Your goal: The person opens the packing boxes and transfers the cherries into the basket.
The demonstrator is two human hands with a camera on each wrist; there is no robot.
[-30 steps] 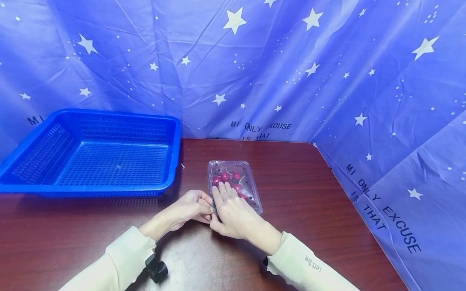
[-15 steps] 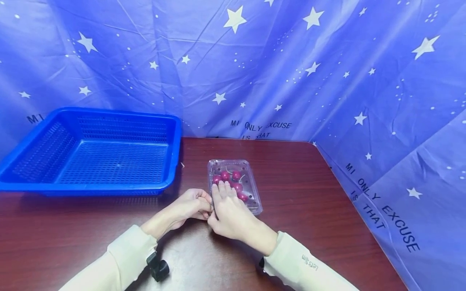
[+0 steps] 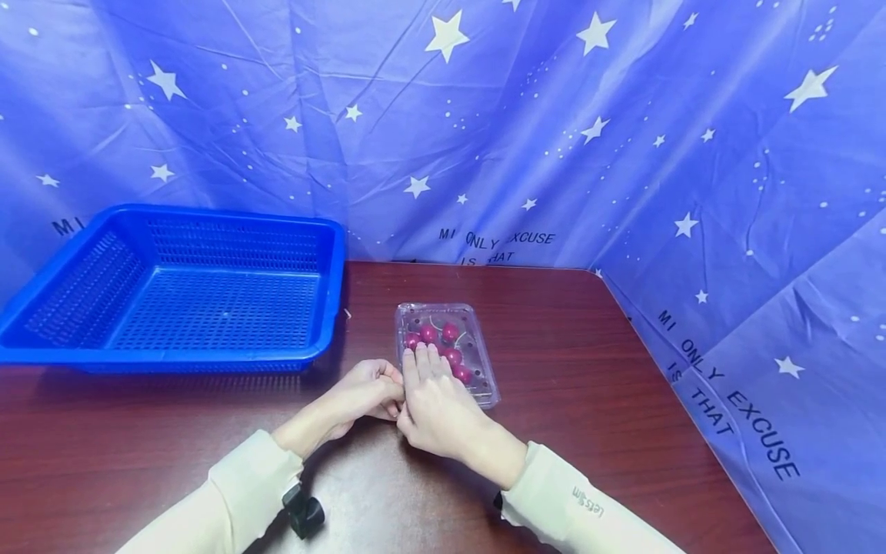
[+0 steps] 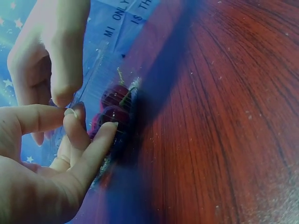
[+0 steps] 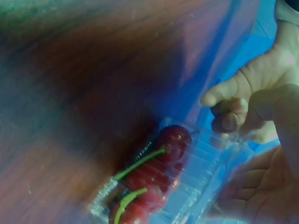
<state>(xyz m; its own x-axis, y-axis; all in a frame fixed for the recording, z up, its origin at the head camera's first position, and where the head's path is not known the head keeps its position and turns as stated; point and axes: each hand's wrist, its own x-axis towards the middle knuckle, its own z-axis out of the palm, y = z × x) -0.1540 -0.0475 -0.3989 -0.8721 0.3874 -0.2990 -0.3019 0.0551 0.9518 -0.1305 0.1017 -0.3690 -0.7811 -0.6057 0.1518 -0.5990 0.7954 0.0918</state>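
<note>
Left fingers (image 4: 96, 151) pinch clear box (image 3: 477, 350) at edge | right fingers (image 3: 424, 368) straight, on top | cherries (image 3: 450, 332) inside

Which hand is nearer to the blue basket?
Left. The left hand is to the right of the blue basket, at the edge of the clear container; the right hand lies over the container, farther right.

Basket (image 3: 208, 356) left of container (image 3: 479, 352), cherries (image 3: 453, 357) inside, curtain (image 3: 388, 146) behind
</note>
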